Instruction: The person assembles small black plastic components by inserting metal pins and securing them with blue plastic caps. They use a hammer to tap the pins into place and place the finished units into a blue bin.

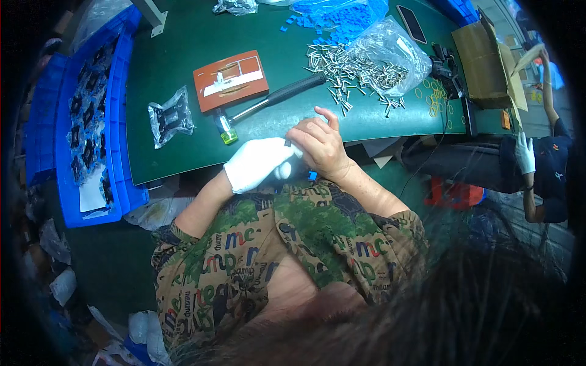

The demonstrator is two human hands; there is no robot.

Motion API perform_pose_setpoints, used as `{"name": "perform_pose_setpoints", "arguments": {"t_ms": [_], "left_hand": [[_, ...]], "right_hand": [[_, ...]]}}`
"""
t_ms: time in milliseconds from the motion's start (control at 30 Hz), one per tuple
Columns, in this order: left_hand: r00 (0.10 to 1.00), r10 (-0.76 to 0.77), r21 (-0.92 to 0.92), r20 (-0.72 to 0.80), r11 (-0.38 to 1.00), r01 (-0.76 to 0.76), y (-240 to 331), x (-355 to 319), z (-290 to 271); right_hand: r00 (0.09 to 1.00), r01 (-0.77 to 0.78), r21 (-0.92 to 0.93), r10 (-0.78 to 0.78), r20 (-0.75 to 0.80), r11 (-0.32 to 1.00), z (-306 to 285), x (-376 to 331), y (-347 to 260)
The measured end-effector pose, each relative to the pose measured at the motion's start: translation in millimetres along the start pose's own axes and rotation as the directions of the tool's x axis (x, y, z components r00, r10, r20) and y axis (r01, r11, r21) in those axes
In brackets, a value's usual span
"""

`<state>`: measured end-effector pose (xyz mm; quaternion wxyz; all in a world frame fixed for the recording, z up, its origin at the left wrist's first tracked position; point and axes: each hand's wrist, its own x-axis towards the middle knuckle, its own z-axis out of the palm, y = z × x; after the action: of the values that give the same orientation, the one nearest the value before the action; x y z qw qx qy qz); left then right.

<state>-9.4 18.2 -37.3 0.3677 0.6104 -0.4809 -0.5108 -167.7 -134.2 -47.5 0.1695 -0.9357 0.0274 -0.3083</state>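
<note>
While looking down through the head view, saw the white-gloved left hand point(259, 163) touching the bare right hand point(320, 146), with a tiny dark piece point(287, 143) showing between them. Noticed both sets of fingers bent inward, one right finger lifted toward 11 o'clock; couldn't really tell any actual grip. Spotted a small blue piece point(312, 175) just off the right hand's 6 o'clock, couldn't tell if held. From the hands, found a hammer point(294, 92) and red box point(231, 80) around 11, metal pins point(332, 61) at 1, and a co-worker's gloved hand point(525, 155) at 3.
</note>
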Motion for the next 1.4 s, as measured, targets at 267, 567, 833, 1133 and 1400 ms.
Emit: {"name": "perform_pose_setpoints", "arguments": {"t_ms": [267,567,833,1133,1400], "left_hand": [[0.980,0.190,0.221,-0.058,0.960,-0.173,-6.9,8.7,-5.5],[0.927,0.376,0.504,-0.003,0.801,-0.323,4.5,12.6,-6.6],[0.964,0.264,0.377,-0.031,0.896,-0.233,-0.6,7.3,-0.1],[0.998,0.069,0.250,-0.013,0.966,-0.063,16.9,8.6,-8.4],[0.980,0.196,0.206,-0.020,0.960,-0.187,-1.6,9.1,-10.5]], "right_hand": [[0.998,-0.036,-0.005,0.035,-0.058,0.999,5.9,0.2,2.7],[0.990,-0.008,0.025,0.011,-0.144,1.000,10.0,-1.3,4.1],[0.987,0.148,0.020,-0.149,0.063,0.989,-24.8,15.7,42.4],[0.949,-0.053,-0.360,0.159,0.271,0.931,13.3,159.0,163.5],[0.810,0.147,-0.347,0.089,0.580,0.926,36.5,197.2,197.9]]}}
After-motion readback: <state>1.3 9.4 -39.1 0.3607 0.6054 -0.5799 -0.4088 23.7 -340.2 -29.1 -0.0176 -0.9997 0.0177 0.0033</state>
